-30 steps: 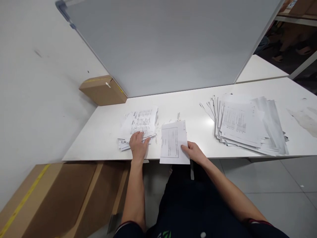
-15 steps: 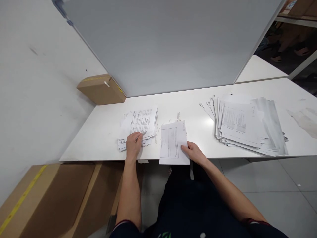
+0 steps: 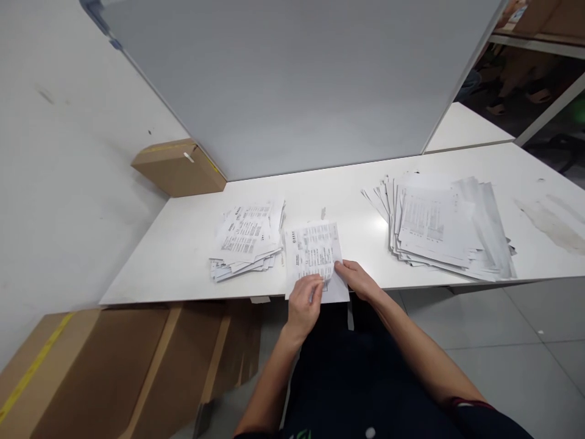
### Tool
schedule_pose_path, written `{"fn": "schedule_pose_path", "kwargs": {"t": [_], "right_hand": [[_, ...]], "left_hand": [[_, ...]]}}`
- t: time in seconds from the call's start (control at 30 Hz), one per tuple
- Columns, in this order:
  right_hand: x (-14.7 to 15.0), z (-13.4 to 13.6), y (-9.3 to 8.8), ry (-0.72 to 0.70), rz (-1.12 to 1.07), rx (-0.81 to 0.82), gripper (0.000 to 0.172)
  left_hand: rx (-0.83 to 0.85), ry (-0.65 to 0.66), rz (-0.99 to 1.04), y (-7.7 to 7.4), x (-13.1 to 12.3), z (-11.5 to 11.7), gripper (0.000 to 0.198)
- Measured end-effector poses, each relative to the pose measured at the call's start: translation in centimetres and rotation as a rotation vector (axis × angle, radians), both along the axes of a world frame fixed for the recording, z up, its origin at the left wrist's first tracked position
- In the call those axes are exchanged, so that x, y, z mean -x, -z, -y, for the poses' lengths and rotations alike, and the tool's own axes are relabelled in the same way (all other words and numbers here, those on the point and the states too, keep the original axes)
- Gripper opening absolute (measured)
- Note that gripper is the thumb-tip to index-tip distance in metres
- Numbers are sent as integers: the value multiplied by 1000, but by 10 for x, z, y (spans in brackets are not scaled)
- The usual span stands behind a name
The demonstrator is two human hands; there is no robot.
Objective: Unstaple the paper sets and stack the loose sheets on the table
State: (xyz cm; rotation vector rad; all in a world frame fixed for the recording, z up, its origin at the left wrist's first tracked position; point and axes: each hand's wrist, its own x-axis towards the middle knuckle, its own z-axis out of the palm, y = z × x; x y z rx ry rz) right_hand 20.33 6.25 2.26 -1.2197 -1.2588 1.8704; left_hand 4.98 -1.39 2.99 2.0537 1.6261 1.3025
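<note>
A small stack of printed sheets [image 3: 315,253] lies at the near edge of the white table [image 3: 347,195], overhanging it slightly. My left hand [image 3: 305,305] grips its lower left corner, fingers curled on the top sheet. My right hand [image 3: 359,279] holds the stack's lower right edge, thumb on top. A loose pile of printed slips [image 3: 247,238] lies just left of the stack, with no hand on it. A big fanned heap of papers [image 3: 441,225] sits to the right.
A grey board [image 3: 297,79] leans behind the table. A small cardboard box [image 3: 178,167] sits at the table's far left corner by the wall. Large cardboard boxes [image 3: 114,366] stand on the floor below left. Another white table [image 3: 461,128] lies beyond.
My left hand left the left pile and came to the middle stack. A printed sheet now lies on top of that stack, covering the earlier form. My right hand stayed put.
</note>
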Motion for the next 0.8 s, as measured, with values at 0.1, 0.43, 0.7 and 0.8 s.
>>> {"fn": "schedule_pose_path", "kwargs": {"t": [0.1, 0.43, 0.7, 0.8], "right_hand": [[1, 1, 0, 27, -44, -24, 48], [-8, 10, -10, -37, -20, -219, 36], [-19, 6, -38, 44, -68, -519, 30], [-22, 0, -33, 92, -119, -520, 33]], "left_hand": [[12, 81, -4, 5, -13, 4, 17], [212, -362, 378, 1, 29, -16, 42], [126, -153, 705, -40, 23, -29, 26], [28, -105, 646, -49, 8, -29, 25]]}}
